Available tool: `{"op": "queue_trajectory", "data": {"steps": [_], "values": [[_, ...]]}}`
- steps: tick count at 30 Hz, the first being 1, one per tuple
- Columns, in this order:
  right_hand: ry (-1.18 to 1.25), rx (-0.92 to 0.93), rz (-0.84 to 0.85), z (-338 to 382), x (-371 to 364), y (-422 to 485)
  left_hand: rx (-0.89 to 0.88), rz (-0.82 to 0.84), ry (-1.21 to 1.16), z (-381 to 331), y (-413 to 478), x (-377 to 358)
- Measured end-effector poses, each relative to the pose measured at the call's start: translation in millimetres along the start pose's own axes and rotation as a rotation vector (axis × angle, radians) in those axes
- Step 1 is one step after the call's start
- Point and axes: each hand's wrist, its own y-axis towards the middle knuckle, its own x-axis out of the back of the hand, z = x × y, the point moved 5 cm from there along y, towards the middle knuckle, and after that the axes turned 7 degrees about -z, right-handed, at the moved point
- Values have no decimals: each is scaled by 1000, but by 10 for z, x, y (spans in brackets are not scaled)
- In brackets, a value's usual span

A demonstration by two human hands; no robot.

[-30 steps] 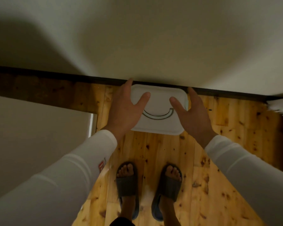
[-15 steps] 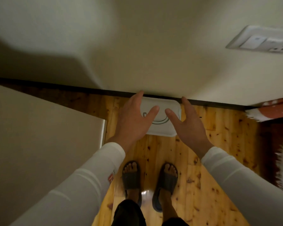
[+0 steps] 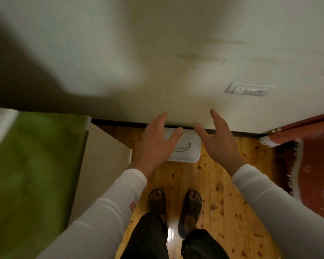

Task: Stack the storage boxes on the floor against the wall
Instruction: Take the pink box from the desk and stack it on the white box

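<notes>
Although much of the frame is blurred, a cream wall (image 3: 176,53) is seen filling the upper half, with a soft shadow cast across its upper left. Down the left side a green covering (image 3: 36,165) is spread over a raised surface. Its near side is closed by a beige panel (image 3: 101,165), which stands between it and the wooden floor (image 3: 213,184) at lower centre. A red rug (image 3: 310,156) with a white fringe is cut off by the right edge. Two white sleeves (image 3: 110,212) are stretched in from the bottom corners.

The left hand (image 3: 154,144) and the right hand (image 3: 216,136) are held open at the centre — fingers spread, nothing gripped by either. Between and below them the white storage box (image 3: 187,152) is set on the floor, its far edge against the dark skirting (image 3: 120,122) at the foot of the wall; a curved grey handle is shown on its lid. Its left part is covered by the left hand, and whether that hand touches the lid cannot be told.

A white socket plate (image 3: 249,89) is fixed to the wall at the right — its details are smeared. Dark slippers (image 3: 156,200) are seen at bottom centre, partly hidden by black trousers.
</notes>
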Motion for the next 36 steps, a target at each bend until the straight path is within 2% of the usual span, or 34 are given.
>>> {"op": "queue_trajectory", "data": {"steps": [14,25,36], "values": [[25,79,-52,1076,723,-643,-103,-32,-1,-735,-561,898],[-34,249,73,1547,989,-1318,-62,-162,20,-968,-1423,1497],[-52,489,215,2270,731,-1992,-19,-347,44,-873,-2321,2221]]}}
